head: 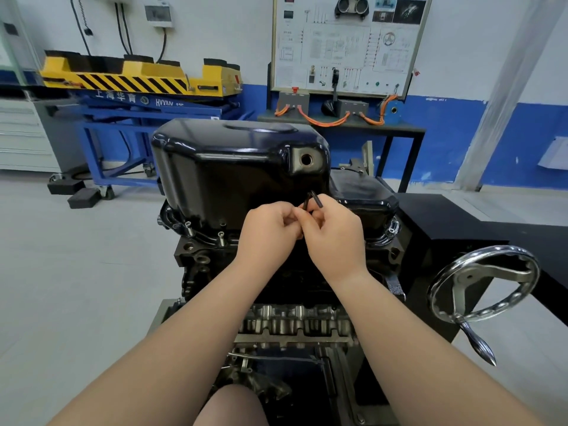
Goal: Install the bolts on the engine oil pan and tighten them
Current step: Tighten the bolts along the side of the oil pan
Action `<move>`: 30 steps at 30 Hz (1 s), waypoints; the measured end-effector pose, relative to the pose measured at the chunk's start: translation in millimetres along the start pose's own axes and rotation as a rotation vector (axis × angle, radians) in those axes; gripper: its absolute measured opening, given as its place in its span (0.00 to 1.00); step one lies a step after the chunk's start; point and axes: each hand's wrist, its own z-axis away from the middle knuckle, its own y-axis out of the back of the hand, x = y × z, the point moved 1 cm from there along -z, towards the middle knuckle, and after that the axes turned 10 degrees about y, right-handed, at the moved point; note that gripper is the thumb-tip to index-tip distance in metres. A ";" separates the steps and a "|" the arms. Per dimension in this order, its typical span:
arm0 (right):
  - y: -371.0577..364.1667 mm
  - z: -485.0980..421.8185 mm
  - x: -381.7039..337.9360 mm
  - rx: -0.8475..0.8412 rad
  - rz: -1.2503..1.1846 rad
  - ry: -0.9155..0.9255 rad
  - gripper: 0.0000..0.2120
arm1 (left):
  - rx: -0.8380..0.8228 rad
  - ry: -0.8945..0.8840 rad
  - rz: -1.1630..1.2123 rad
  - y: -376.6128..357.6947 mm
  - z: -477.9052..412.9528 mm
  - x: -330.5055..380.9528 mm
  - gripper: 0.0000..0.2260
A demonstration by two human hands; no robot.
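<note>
Head view: left hand (267,229) & right hand (335,238), centre frame, both pinch a black L-shaped hex key (315,198), fingers curled. Oil pan (230,167) is directly behind; its flange bolts (189,229) sit left of the hands, left hand nearer.

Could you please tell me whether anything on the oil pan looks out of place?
The drain hole in the oil pan is open, no plug fitted, and two bolts on its left flange stand proud, not seated.

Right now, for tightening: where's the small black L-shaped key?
Head view, centre: the key is pinched between left hand and right hand before the black oil pan.
</note>
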 end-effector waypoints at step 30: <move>14.5 7.8 -16.0 0.127 -0.635 -0.072 0.11 | 0.133 0.168 0.222 43.6 21.2 -35.8 0.10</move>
